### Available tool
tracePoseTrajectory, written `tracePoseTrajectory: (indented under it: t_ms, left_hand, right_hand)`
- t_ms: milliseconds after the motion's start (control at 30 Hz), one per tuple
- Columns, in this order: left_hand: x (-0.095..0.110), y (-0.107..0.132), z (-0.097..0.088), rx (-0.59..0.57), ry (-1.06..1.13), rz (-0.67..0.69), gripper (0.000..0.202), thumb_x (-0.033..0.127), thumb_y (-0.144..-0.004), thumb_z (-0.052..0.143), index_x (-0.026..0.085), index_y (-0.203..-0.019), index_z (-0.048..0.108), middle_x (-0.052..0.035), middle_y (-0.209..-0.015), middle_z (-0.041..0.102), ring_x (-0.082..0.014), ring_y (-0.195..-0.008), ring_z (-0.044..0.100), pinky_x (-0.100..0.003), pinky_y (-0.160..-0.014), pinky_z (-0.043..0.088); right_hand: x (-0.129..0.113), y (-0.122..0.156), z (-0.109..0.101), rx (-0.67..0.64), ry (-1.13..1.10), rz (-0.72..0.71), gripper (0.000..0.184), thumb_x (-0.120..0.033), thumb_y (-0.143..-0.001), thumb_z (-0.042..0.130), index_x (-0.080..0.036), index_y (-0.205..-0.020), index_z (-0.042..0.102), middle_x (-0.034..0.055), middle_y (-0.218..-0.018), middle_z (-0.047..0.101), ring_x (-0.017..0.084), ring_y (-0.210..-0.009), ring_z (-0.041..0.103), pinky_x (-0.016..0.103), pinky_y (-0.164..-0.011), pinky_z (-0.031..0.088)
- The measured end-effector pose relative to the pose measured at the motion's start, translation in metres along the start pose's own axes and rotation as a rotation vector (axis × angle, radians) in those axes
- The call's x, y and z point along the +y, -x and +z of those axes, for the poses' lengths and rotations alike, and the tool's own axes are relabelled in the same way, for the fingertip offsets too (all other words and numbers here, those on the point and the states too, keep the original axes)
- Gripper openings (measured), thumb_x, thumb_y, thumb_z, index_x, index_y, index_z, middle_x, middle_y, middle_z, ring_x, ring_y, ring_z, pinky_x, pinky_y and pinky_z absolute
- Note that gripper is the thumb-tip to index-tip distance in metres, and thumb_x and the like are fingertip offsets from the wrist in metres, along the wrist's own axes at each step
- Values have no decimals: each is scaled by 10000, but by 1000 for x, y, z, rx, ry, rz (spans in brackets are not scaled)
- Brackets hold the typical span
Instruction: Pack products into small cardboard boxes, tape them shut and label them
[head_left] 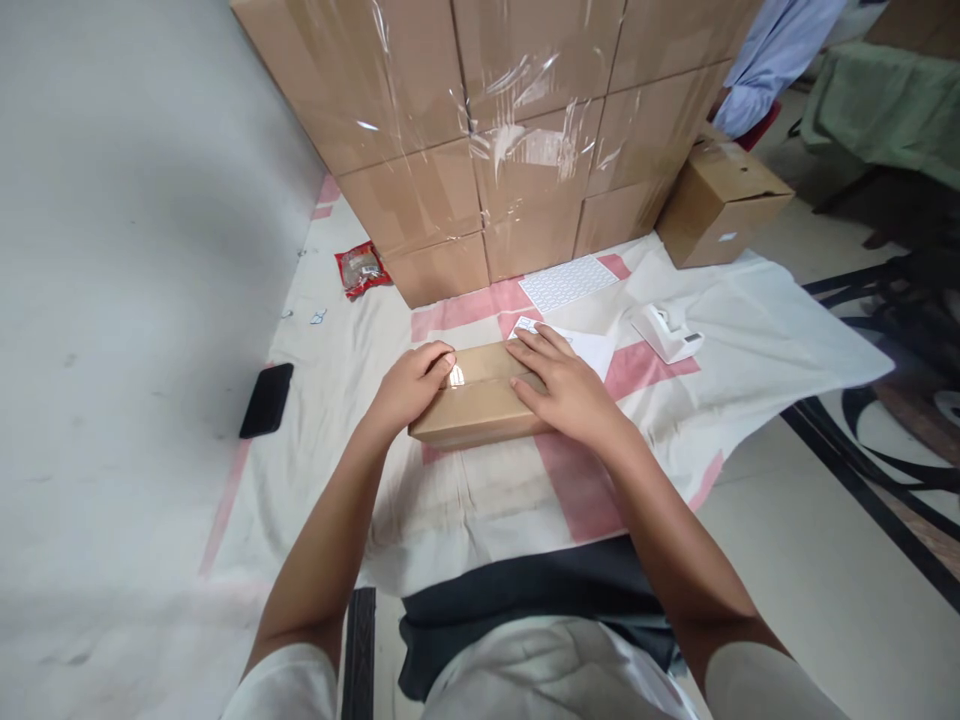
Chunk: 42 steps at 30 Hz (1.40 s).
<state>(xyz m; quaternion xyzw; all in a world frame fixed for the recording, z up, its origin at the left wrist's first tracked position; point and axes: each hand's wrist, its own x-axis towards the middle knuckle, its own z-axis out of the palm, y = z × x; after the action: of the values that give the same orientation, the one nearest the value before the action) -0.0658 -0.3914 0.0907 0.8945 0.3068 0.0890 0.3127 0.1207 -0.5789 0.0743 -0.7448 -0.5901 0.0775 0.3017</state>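
Note:
A small cardboard box (480, 405) lies on the cloth in front of me, between my two hands. My left hand (411, 388) is wrapped round its left end, thumb and fingers bent near a small white label (457, 375) on the top. Across the right part of the lid, my right hand (566, 388) rests flat with its fingers stretched out. Partly hidden behind the right hand are white printed papers (592, 348). A white tape dispenser (667, 333) stands to the right of the box.
Large taped cardboard boxes (532, 150) are stacked at the back, beside another brown carton (724, 200). A sheet of labels (570, 284) and a red packet (361, 270) lie before the stack. A black phone (267, 400) is by the left wall. The cloth (465, 510) covers the table.

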Motion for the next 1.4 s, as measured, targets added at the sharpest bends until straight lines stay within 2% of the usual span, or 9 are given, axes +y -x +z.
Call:
tracePoseTrajectory:
  t_ms: [300, 567, 733, 867, 1033, 1167, 1300, 1367, 1400]
  left_hand:
    - [-8, 0, -24, -260, -38, 111, 738, 671, -720, 820, 274, -1297, 586, -81, -1332, 610, -342, -1225, 569, -487, -1019, 496]
    - [-5, 3, -5, -60, 40, 135, 455, 625, -914, 608, 236, -1146, 651, -58, -1148, 672, -271, -1042, 638, -431, -942, 487]
    - [-7, 4, -1, -6, 58, 134, 416, 591, -922, 594, 240, -1136, 659, -48, -1126, 680, -257, -1015, 639, -413, -925, 487]
    - [-18, 5, -4, 23, 89, 83, 447, 615, -922, 612, 254, -1178, 673, -47, -1201, 685, -257, -1053, 644, -399, -945, 508]
    - [-53, 2, -26, 99, 27, -12, 492, 637, -920, 622, 258, -1227, 689, -55, -1227, 700, -272, -1066, 651, -421, -967, 513]
    - [-62, 2, -44, 409, -145, 45, 429, 551, -856, 714, 242, -1152, 746, -63, -1140, 704, -294, -1054, 628, -472, -979, 497]
    - [-4, 10, -1, 1259, 57, 341, 159, 315, -940, 615, 240, -1074, 658, -20, -979, 609, -213, -917, 584, -374, -823, 481]
    - [37, 7, 49, 1290, 141, 717, 7, 267, -938, 615, 270, -935, 608, 28, -791, 523, -165, -711, 511, -316, -678, 419]
    - [55, 1, 77, 1085, 106, 808, 46, 257, -920, 637, 274, -895, 602, 26, -788, 540, -165, -709, 526, -325, -683, 429]
  right_hand:
    - [-3, 1, -2, 6, -37, 23, 531, -328, -1000, 543, -173, -1499, 639, 77, -1672, 501, 355, -1625, 338, 588, -1311, 387]
    - [3, -1, 6, 72, -142, 0, 493, -293, -961, 581, -205, -1434, 688, 93, -1628, 555, 359, -1608, 369, 615, -1306, 367]
    - [29, 2, 23, 255, -464, -35, 375, -397, -997, 563, -269, -1307, 730, 83, -1583, 600, 309, -1563, 447, 570, -1299, 355]
    - [82, 0, 27, 384, -429, 219, 445, -421, -1015, 451, -231, -1362, 655, 143, -1553, 598, 310, -1489, 504, 559, -1253, 383]
    - [127, -20, 10, -7, 116, 618, 705, -347, -821, 724, -99, -1460, 562, 271, -1533, 557, 486, -1467, 425, 654, -1204, 313]
    - [130, -47, -7, -89, 6, 657, 288, -146, -783, 663, -144, -1066, 713, 177, -1120, 746, 327, -1058, 678, 427, -969, 492]
    - [133, -76, -19, -84, -260, 539, 121, -181, -856, 568, -185, -893, 683, 61, -931, 728, 184, -814, 637, 279, -721, 469]
    - [139, -87, -18, -39, -482, 447, 74, -231, -851, 586, -194, -869, 648, 19, -827, 665, 154, -722, 571, 267, -665, 432]
    - [142, -91, -16, -8, -584, 411, 59, -255, -838, 605, -202, -856, 625, 3, -785, 629, 145, -685, 536, 268, -645, 415]
